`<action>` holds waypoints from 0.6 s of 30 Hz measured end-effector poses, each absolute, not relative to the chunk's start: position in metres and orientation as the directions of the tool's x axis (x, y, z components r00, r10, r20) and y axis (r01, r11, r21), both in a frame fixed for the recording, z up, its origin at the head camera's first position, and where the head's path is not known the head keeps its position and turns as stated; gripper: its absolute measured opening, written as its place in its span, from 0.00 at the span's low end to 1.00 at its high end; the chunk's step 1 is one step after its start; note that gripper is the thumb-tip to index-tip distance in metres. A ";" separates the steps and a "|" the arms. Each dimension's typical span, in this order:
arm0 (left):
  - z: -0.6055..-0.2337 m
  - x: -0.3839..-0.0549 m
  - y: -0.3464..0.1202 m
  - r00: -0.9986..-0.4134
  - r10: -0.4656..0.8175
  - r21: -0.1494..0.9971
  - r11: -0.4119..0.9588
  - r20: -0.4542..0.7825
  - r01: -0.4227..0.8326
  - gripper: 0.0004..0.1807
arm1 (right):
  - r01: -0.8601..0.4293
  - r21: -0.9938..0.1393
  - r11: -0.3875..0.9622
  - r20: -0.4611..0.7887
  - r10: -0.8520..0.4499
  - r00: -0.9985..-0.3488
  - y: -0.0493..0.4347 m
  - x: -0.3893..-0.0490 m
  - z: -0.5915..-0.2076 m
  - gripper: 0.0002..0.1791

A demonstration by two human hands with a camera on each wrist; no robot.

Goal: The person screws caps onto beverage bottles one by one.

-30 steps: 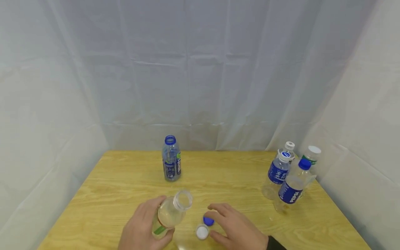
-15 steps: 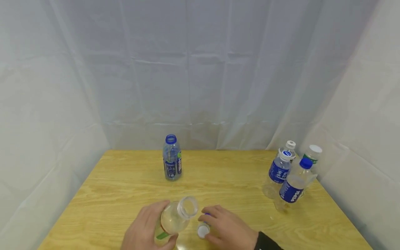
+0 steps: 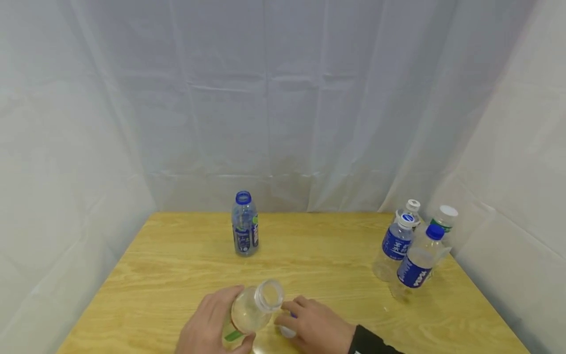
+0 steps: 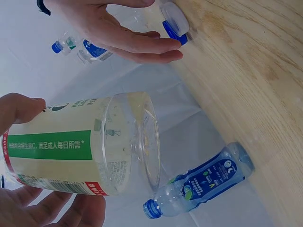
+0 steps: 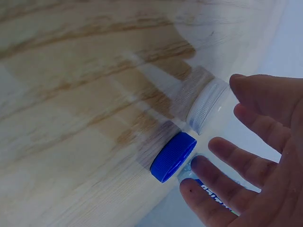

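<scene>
My left hand (image 3: 208, 322) grips a clear, wide-mouthed plastic bottle (image 3: 249, 310) by its sides, tilted over the table with its open mouth up. Its cream label has a green band (image 4: 52, 145) in the left wrist view. A white bottle cap (image 5: 208, 106) and a blue bottle cap (image 5: 173, 157) lie side by side on the wood. Over them hovers my right hand (image 3: 322, 325), fingers spread and loosely bent. In the right wrist view its thumb tip is right at the white cap's edge, with nothing held. From the head view the hand hides most of the blue cap.
An uncapped blue-labelled bottle (image 3: 245, 231) stands toward the back of the wooden table (image 3: 155, 275). Several capped empty bottles, among them a Pepsi bottle (image 3: 414, 270) and a white-capped one (image 3: 395, 243), are grouped at the right. A pale sheet (image 3: 287, 123) hangs behind.
My right hand has moved left and down over the two caps, covering more of them. The bottle in my left hand has shifted slightly right and lower.
</scene>
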State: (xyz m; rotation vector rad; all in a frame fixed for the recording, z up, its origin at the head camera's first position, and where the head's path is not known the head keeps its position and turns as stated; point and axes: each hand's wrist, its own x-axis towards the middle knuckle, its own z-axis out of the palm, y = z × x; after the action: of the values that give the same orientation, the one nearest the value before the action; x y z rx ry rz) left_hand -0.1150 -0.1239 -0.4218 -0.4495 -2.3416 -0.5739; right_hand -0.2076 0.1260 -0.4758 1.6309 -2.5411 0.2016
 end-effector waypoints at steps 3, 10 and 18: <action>-0.421 -0.114 -0.123 -0.730 0.140 0.287 0.857 0.668 0.428 0.49 | -0.912 -0.051 0.407 0.148 -0.900 -0.410 0.123 -0.209 -0.474 0.14; -0.421 -0.116 -0.121 -0.723 0.138 0.279 0.861 0.677 0.426 0.48 | -0.903 -0.077 0.423 0.077 -0.900 -0.429 0.121 -0.212 -0.474 0.13; -0.424 -0.115 -0.121 -0.751 0.108 0.313 0.863 0.652 0.396 0.48 | -0.896 -0.072 0.439 0.079 -0.893 -0.444 0.124 -0.213 -0.476 0.14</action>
State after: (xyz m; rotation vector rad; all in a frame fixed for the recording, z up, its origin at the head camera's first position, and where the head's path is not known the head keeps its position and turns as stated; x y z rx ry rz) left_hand -0.1154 -0.1210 -0.4242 -0.3633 -2.3834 -0.5809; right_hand -0.2127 0.1243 -0.4761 1.6410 -2.6403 0.1602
